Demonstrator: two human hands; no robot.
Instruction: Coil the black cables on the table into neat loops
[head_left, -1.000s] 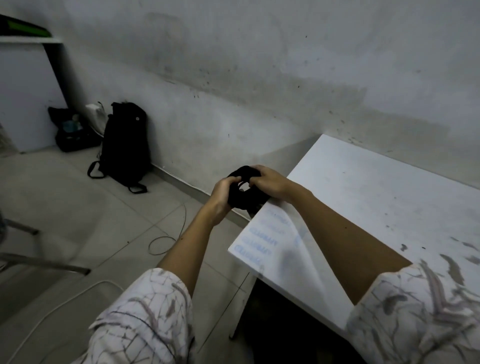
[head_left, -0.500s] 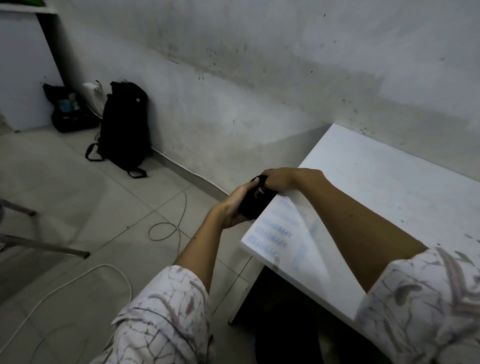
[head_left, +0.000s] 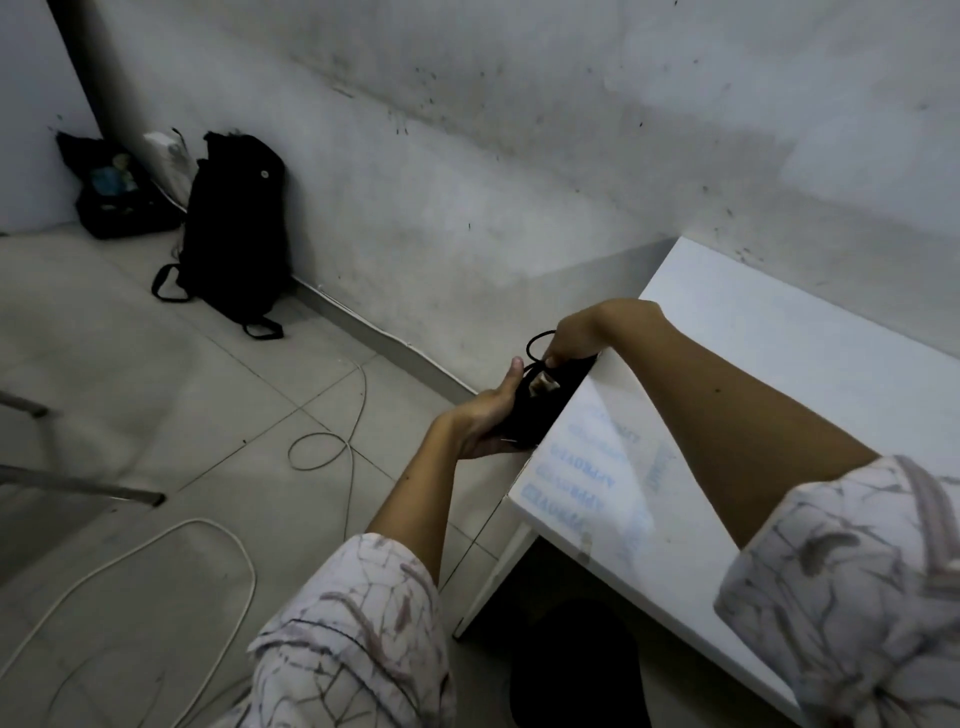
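Note:
A bundle of coiled black cable (head_left: 540, 410) hangs just off the left edge of the white table (head_left: 779, 395). My left hand (head_left: 483, 415) grips the bundle from below and from the left. My right hand (head_left: 574, 335) reaches over the table's edge and pinches a thin loop of the cable's end above the bundle. A small metal plug shows between the two hands. Most of the coil is hidden by my fingers and by shadow.
A black backpack (head_left: 236, 223) leans on the wall at the left, with a dark bag (head_left: 111, 197) beyond it. White cables (head_left: 332, 447) trail over the tiled floor. A metal chair leg (head_left: 78, 483) juts in from the left. A dark stool (head_left: 576, 670) sits under the table.
The view has tilted down and left. My hands have turned the bundle on edge beside the table, and my right hand has drawn a thin loop up over it.

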